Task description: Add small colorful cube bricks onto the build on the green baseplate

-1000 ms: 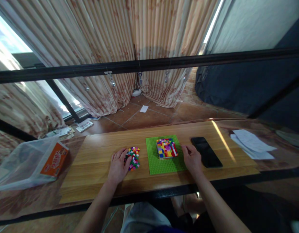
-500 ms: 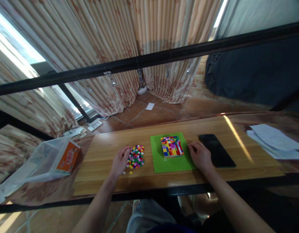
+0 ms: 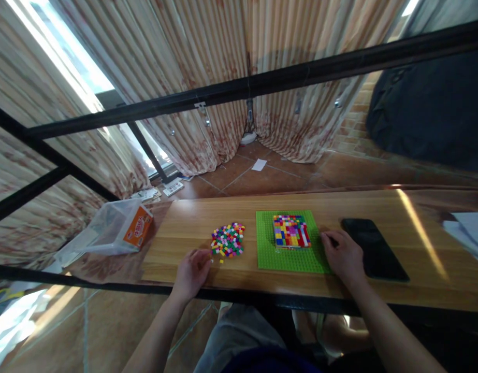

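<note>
My left hand [image 3: 192, 272] lies near the table's front edge, just left of and below a pile of several small coloured bricks [image 3: 228, 240]. Its fingers are curled together, and what they hold, if anything, is hidden. One loose yellow brick [image 3: 221, 261] sits beside the fingertips. A green baseplate [image 3: 289, 259] lies right of the pile, carrying a flat block of many-coloured bricks [image 3: 291, 231] on its far half. My right hand [image 3: 342, 256] rests at the baseplate's right edge with fingers loosely bent, touching the plate and gripping nothing.
A black phone [image 3: 374, 248] lies flat right of my right hand. White papers [image 3: 469, 230] sit at the far right. A clear plastic bag with an orange box [image 3: 138, 231] lies off the table's left end. A black bar [image 3: 262, 83] crosses above.
My left hand has pulled back from the brick pile toward the table's front edge. The camera has turned left, so everything sits further right. My right hand stays at the baseplate's edge.
</note>
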### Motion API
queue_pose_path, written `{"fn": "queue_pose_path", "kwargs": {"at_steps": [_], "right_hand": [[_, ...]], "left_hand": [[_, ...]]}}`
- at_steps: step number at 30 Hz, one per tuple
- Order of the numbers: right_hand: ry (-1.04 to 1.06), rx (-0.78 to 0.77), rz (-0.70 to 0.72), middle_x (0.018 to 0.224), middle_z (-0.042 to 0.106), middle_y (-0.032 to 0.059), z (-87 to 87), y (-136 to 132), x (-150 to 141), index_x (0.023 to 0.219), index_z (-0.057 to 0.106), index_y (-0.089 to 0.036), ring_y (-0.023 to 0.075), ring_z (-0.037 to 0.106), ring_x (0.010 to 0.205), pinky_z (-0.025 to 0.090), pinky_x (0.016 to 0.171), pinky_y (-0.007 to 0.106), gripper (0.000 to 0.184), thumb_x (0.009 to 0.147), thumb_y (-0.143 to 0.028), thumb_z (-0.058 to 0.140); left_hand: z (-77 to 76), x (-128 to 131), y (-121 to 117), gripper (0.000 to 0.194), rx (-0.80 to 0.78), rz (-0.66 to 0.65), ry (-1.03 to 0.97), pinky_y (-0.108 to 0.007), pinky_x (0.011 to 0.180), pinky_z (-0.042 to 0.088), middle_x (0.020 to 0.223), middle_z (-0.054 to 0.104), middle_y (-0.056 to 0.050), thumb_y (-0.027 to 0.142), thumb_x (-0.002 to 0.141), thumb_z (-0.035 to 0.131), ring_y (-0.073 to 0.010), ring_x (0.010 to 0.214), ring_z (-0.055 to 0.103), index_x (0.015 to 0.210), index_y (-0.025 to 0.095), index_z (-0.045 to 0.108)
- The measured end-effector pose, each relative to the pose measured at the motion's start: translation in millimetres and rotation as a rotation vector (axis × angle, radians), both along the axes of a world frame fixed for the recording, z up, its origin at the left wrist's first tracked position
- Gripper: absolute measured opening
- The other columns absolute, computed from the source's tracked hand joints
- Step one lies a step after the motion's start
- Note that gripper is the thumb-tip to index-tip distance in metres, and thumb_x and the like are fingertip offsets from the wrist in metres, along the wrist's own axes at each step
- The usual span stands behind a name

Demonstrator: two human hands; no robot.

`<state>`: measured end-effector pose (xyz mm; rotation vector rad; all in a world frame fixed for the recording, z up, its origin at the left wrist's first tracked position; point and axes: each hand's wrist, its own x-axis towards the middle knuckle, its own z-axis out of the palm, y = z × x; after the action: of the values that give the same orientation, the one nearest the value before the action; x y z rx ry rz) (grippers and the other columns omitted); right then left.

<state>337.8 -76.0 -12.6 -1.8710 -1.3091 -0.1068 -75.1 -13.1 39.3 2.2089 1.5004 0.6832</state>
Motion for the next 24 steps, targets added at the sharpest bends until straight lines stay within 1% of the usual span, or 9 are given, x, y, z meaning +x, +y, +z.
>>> {"fn": "queue_pose_path", "kwargs": {"at_steps": [4,7,9,12,15,18,20,22,24], "right_hand": [[-0.034,0.010,0.002,0.078,0.064,0.0064,-0.9,0.1,1.1,0.075,0.065,-0.017,0.0167,0.058,0.066,0.044,0.061,0.028,0.033,0.088,-0.041,0.048],[-0.037,0.027,0.002,0.077,0.064,0.0065,-0.5,-0.2,0.1,0.074,0.065,-0.017,0.0166,0.058,0.066,0.044,0.060,0.028,0.033,0.089,-0.041,0.047],[-0.029,0.035,0.002,0.077,0.064,0.0066,0.2,-0.2,-1.2,0.074,0.065,-0.017,0.0167,0.058,0.066,0.044,0.061,0.028,0.034,0.089,-0.041,0.047],[-0.020,0.034,0.010,0.078,0.064,0.0066,1.6,0.5,-3.1,0.074,0.065,-0.018,0.0170,0.059,0.068,0.045,0.063,0.028,0.033,0.089,-0.040,0.047],[-0.017,0.027,0.015,0.079,0.064,0.0066,2.9,1.3,-4.2,0.074,0.064,-0.018,0.0171,0.059,0.069,0.045,0.065,0.029,0.032,0.090,-0.039,0.046],[-0.015,0.026,0.017,0.078,0.064,0.0064,3.4,1.8,-5.0,0.074,0.063,-0.018,0.0170,0.059,0.070,0.044,0.065,0.028,0.031,0.090,-0.037,0.046],[-0.007,0.033,0.020,0.078,0.063,0.0063,3.6,2.1,-5.9,0.073,0.063,-0.018,0.0169,0.059,0.070,0.044,0.066,0.028,0.030,0.091,-0.036,0.046],[0.009,0.042,0.022,0.078,0.063,0.0061,4.4,2.3,-7.0,0.072,0.063,-0.018,0.0168,0.059,0.070,0.044,0.066,0.028,0.030,0.091,-0.035,0.046],[0.029,0.041,0.024,0.078,0.063,0.0059,5.9,2.5,-8.3,0.072,0.062,-0.018,0.0167,0.059,0.070,0.043,0.065,0.028,0.029,0.091,-0.033,0.047]], "left_hand": [[3.0,5.6,-5.8,0.017,-0.029,-0.063,0.130,-0.035,0.081,0.050,0.090,0.065,-0.006,0.020,0.084,0.051,-0.0198,0.088,0.062,0.090,0.020,0.067],[6.0,10.8,-5.3,0.017,-0.017,-0.081,0.158,-0.033,0.081,0.049,0.087,0.064,-0.006,0.020,0.086,0.048,-0.0196,0.087,0.061,0.082,0.020,0.065],[9.6,15.9,-5.9,0.018,-0.030,-0.073,0.127,-0.032,0.077,0.049,0.084,0.064,-0.005,0.022,0.088,0.046,-0.0191,0.083,0.062,0.081,0.019,0.063],[19.2,32.1,-6.3,0.020,-0.069,-0.065,0.010,-0.028,0.068,0.048,0.081,0.065,-0.003,0.026,0.091,0.043,-0.0171,0.076,0.063,0.086,0.019,0.061],[32.0,62.5,-1.2,0.020,-0.051,-0.122,-0.100,-0.026,0.067,0.048,0.081,0.067,-0.001,0.030,0.091,0.045,-0.0150,0.073,0.063,0.090,0.020,0.062],[42.8,103.3,10.6,0.019,0.053,-0.266,-0.186,-0.027,0.077,0.049,0.088,0.070,-0.001,0.026,0.091,0.048,-0.0144,0.081,0.064,0.092,0.021,0.066],[46.5,131.5,19.7,0.019,0.096,-0.370,-0.170,-0.026,0.075,0.049,0.082,0.069,-0.001,0.025,0.091,0.050,-0.0140,0.079,0.063,0.093,0.022,0.069],[47.0,157.2,27.4,0.019,0.126,-0.458,-0.149,-0.025,0.075,0.049,0.086,0.069,-0.001,0.023,0.092,0.051,-0.0135,0.081,0.063,0.094,0.022,0.070],[45.5,179.0,32.6,0.021,0.135,-0.512,-0.085,-0.026,0.077,0.049,0.091,0.069,-0.003,0.022,0.092,0.049,-0.0137,0.084,0.063,0.095,0.022,0.071]]}}
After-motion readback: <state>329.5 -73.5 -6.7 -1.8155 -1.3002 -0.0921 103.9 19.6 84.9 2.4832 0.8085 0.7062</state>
